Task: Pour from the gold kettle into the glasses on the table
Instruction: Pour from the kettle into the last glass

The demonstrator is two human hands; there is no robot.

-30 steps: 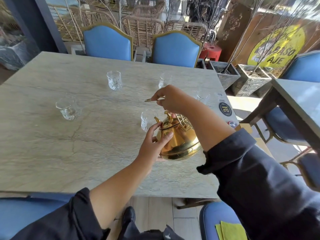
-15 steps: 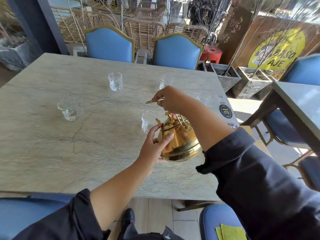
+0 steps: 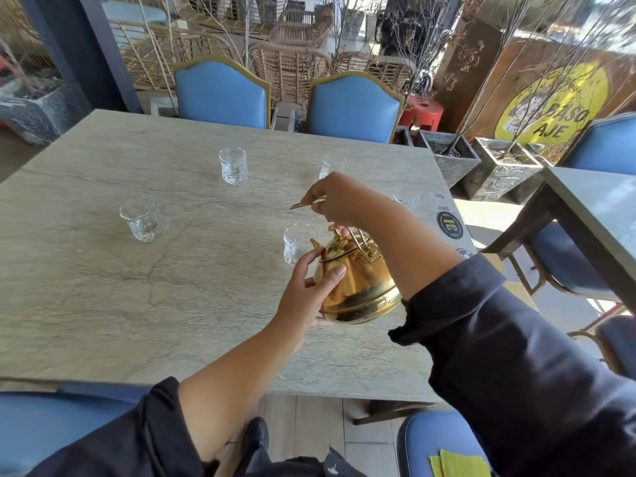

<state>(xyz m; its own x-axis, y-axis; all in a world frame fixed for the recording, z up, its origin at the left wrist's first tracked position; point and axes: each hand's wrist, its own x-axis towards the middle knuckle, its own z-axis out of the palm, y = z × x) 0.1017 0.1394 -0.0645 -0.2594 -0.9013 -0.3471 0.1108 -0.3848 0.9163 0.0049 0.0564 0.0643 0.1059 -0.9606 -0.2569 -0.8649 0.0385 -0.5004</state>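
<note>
A shiny gold kettle (image 3: 361, 287) hangs tilted over the table, its spout at the rim of a clear glass (image 3: 297, 244). My right hand (image 3: 335, 199) grips the kettle's handle from above. My left hand (image 3: 306, 294) cups the kettle's left side, thumb on its body. Other clear glasses stand around: one at the left (image 3: 142, 219), one far centre (image 3: 233, 165), one behind my right hand (image 3: 331, 165), and one at the right (image 3: 406, 198), partly hidden by my forearm.
The stone-patterned table (image 3: 137, 287) has a round black sticker (image 3: 451, 225) near its right edge. Two blue chairs (image 3: 220, 94) stand at the far side, another blue chair and a second table (image 3: 599, 215) at the right. Planters stand beyond the far right corner.
The kettle and both hands have stayed almost still, with the spout kept at the near glass. The camera view has shifted slightly.
</note>
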